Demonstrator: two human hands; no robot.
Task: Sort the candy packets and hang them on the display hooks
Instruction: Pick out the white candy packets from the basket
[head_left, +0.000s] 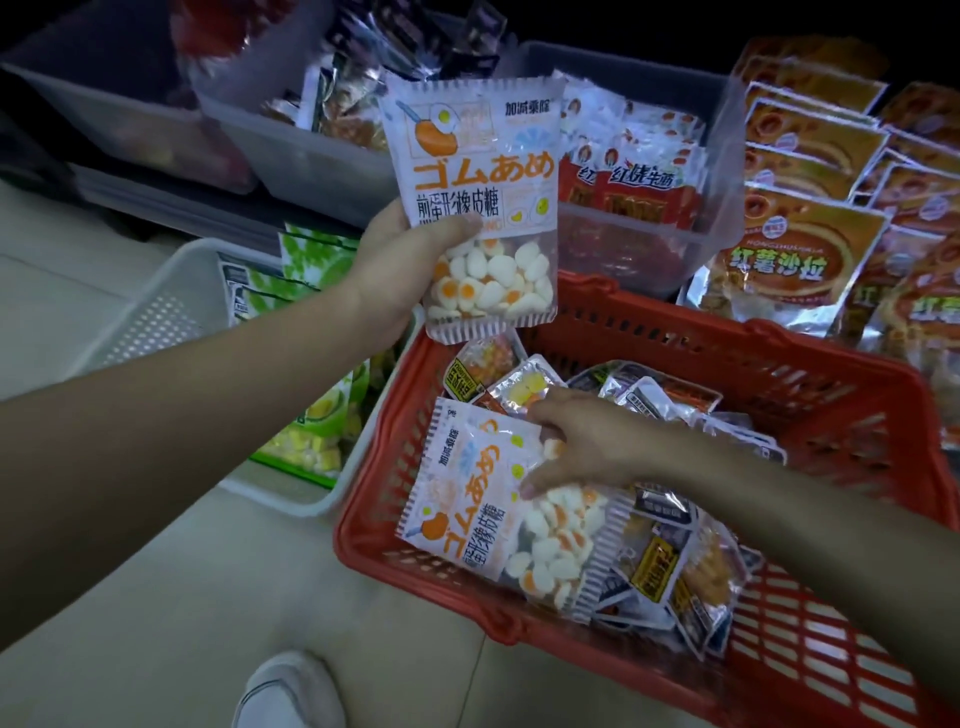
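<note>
My left hand (395, 270) grips a white packet of fried-egg gummies (483, 208) and holds it upright above the far left corner of the red basket (779, 384). Inside the basket my right hand (576, 441) reaches down, its thumb and fingers closing on the edge of a second fried-egg gummy packet (478, 499), which lies tilted on a heap of small mixed candy packets (670, 566). No display hooks are in view.
A white basket (156, 312) with green packets (311, 447) stands left of the red one. Grey bins (322, 150) with snack packs line the back. Orange packets (800, 249) are stacked at the right. My white shoe (285, 691) shows on the pale floor.
</note>
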